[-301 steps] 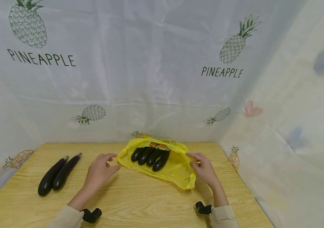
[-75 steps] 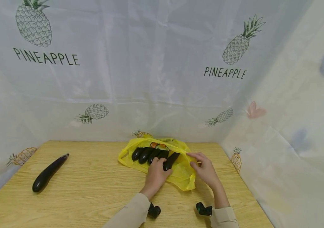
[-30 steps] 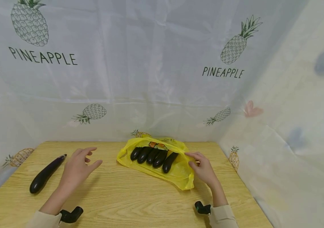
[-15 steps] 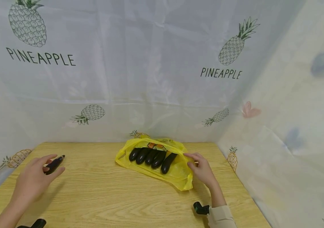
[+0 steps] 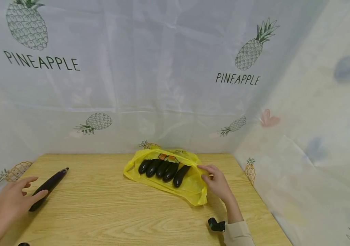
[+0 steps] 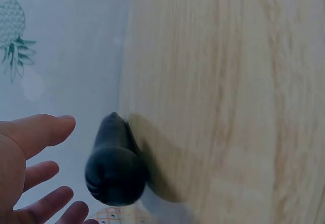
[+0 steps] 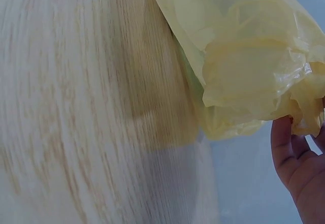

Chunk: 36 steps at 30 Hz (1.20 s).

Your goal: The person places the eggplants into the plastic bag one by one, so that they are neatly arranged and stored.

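On the left of the table a dark purple eggplant (image 5: 51, 183) lies slantwise, its tip pointing to the back. My left hand (image 5: 10, 206) hovers beside it with thumb and fingers spread; in the left wrist view a gap shows between the fingers and the eggplant (image 6: 116, 178). A yellow plastic bag (image 5: 193, 191) lies at the back middle, its mouth held wide towards me. Several eggplants (image 5: 161, 169) lie side by side inside. My right hand (image 5: 218, 182) pinches the right edge of the bag, and the right wrist view shows crumpled plastic (image 7: 304, 107) between thumb and fingers.
The wooden table (image 5: 110, 212) stretches between the lone eggplant and the bag. A pale curtain (image 5: 162, 85) printed with pineapples hangs right behind the table and along its sides. A black wrist camera (image 5: 216, 224) sits at the right cuff.
Since ten seconds ago, one of the two left eggplants has gone into the bag, placed by my left hand. That hand has since swung back left to the remaining eggplant. My right hand stays on the bag.
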Motion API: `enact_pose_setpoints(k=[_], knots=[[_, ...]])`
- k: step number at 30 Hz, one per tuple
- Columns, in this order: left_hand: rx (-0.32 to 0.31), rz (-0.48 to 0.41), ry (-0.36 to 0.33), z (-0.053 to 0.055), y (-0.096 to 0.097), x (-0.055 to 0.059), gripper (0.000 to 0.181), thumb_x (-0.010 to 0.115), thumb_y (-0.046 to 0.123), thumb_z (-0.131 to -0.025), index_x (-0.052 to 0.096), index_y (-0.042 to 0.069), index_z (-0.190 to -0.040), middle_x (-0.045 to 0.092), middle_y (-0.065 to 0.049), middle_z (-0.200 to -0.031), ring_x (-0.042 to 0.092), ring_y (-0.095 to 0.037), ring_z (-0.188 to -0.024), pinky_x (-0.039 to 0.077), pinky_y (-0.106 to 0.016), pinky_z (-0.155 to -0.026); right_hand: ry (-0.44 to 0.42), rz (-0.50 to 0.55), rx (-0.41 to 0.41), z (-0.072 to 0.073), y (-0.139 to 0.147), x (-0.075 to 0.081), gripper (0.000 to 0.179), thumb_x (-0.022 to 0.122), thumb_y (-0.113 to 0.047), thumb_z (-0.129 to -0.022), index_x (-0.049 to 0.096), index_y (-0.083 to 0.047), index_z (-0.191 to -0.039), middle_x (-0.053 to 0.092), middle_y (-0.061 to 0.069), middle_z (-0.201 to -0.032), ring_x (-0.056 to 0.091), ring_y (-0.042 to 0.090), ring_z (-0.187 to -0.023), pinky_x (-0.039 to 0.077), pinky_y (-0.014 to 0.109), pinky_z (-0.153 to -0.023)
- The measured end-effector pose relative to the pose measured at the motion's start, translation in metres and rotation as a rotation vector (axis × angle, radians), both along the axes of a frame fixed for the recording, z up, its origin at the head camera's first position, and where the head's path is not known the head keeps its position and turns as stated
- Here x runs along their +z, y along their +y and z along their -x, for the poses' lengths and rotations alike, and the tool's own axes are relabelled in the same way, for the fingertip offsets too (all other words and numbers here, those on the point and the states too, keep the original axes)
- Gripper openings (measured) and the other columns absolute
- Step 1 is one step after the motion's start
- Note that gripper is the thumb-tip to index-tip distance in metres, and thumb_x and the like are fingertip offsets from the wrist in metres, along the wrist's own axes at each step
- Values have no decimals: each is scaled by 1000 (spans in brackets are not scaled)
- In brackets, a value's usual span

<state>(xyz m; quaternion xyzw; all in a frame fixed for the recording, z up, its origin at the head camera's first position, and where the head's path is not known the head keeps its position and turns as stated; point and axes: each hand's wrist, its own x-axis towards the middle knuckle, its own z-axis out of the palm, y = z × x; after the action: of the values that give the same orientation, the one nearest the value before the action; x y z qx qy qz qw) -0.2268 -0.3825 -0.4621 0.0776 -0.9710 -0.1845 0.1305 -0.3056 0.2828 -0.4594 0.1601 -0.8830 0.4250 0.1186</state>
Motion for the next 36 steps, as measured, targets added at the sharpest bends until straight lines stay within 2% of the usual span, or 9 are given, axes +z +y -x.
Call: enact_pose_setpoints(k=[7,11,21,31,36], knots=[[-27,13,-1,4,-12,-18,82,77,49,-96,51,-18,-136,56,-44,-121,64,-57,-92,53,-60,-67,-12,11,-3,-1,0,0,43,69,-3,-103,71,-23,-141,67,3,-130,57,21,-96,54,30,-82],[-33,-4,-26,7,-16,-24,84,76,51,-97,49,-19,-137,55,-45,-122,63,-59,-94,53,-59,-67,-12,7,-7,-1,-1,1,43,69,-2,-103,71,-22,-141,67,4,-130,57,21,-95,53,29,-81],[-78,-19,-102,7,-16,-26,91,76,55,-96,46,-21,-137,57,-48,-122,62,-62,-99,53,-60,-68,-16,9,-10,-1,0,1,43,69,-2,-102,71,-23,-140,66,4,-130,56,21,-94,52,28,-78],[-96,-25,-247,7,-23,-29,92,74,57,-96,45,-19,-139,59,-49,-115,63,-60,-92,53,-61,-69,-3,8,-7,1,-1,1,44,69,-1,-102,71,-23,-140,67,3,-129,55,22,-93,52,29,-78],[-95,-35,-243,6,-22,-28,90,73,56,-97,45,-18,-141,60,-48,-115,63,-59,-91,52,-62,-70,-4,4,-6,1,0,0,43,70,-2,-102,72,-23,-140,67,3,-131,55,21,-92,51,29,-78]])
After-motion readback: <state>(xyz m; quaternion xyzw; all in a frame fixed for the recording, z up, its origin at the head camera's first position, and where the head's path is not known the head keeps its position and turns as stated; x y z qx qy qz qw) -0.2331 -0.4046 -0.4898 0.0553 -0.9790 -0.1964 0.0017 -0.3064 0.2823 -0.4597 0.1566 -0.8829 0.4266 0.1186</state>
